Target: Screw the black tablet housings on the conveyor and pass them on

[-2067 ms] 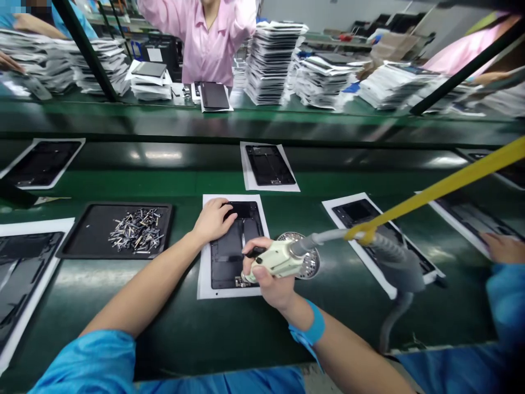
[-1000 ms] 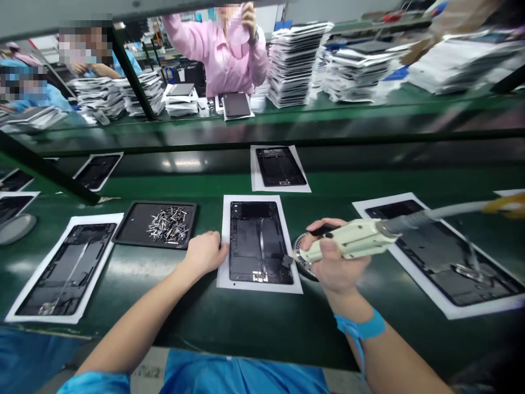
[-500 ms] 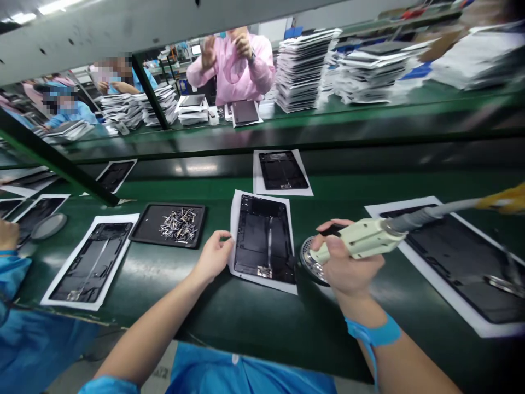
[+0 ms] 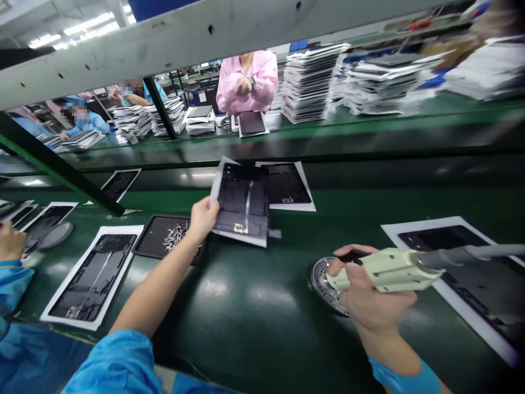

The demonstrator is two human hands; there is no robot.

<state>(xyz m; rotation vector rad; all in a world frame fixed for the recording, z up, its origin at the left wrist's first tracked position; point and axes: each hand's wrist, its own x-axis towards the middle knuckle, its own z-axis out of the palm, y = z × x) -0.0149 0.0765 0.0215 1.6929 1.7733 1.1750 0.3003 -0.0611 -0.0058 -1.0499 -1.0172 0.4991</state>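
Observation:
In the head view my left hand (image 4: pixel 204 217) grips the left edge of a black tablet housing (image 4: pixel 243 197) and the white sheet under it. The housing is lifted and tilted, and a pale strip runs down its inside. It partly overlaps another black housing on a white sheet (image 4: pixel 289 183) behind it. My right hand (image 4: pixel 375 298) is wrapped round the handle of a pale green corded hand tool (image 4: pixel 394 268) with a round, perforated metal head (image 4: pixel 328 284). The head is at or just above the green bench; contact is unclear. My left forearm partly hides a black tray of small metal parts (image 4: pixel 153 238).
More housings on white sheets lie at the left (image 4: pixel 96 276) and right (image 4: pixel 463 262). A co-worker's hand (image 4: pixel 12 241) is at the far left. A green post (image 4: pixel 74 169) slants across the left side. Beyond stand paper stacks (image 4: pixel 311 82) and a person in pink (image 4: pixel 248 82).
My left hand has taken hold of the housing with its sheet, lifting it off the bench and moving it away and left. The hand tool appears lower and farther right; the view has also shifted.

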